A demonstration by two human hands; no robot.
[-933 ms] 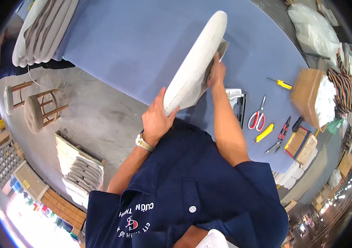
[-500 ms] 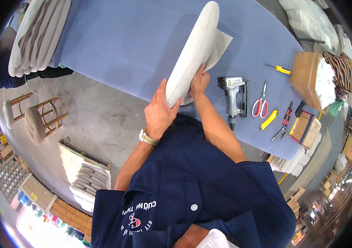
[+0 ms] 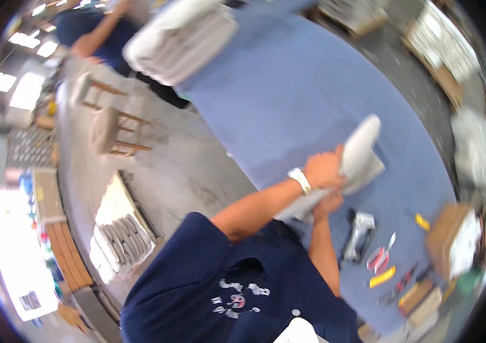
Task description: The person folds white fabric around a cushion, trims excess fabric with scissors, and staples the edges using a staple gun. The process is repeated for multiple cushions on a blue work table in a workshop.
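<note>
A pale grey fabric-covered cushion [image 3: 362, 153] stands tilted on its edge over the blue-covered table [image 3: 271, 108], a loose flap of cloth at its right side. My left hand [image 3: 324, 170], a watch on its wrist, is closed on the cushion's upper middle. Just below it, my right hand [image 3: 327, 204] grips the lower part; its fingers are partly hidden and blurred. Nearest to the right hand lies a silver and black staple gun [image 3: 359, 235]. Beyond it are red-handled scissors [image 3: 378, 260] and a yellow utility knife [image 3: 382, 277].
Pliers [image 3: 406, 281], a yellow screwdriver [image 3: 422, 222] and a cardboard box [image 3: 446, 237] with white filling occupy the table's right end. Stacked grey cushions [image 3: 180, 43] sit at its far left, near another person [image 3: 91, 34]. Stools [image 3: 105, 131] and a pallet of cushions [image 3: 120, 240] stand on the floor.
My view has swung leftward, so the table and tools appear shifted. My left hand has moved from the cushion's near end up to its middle, and the cushion leans lower.
</note>
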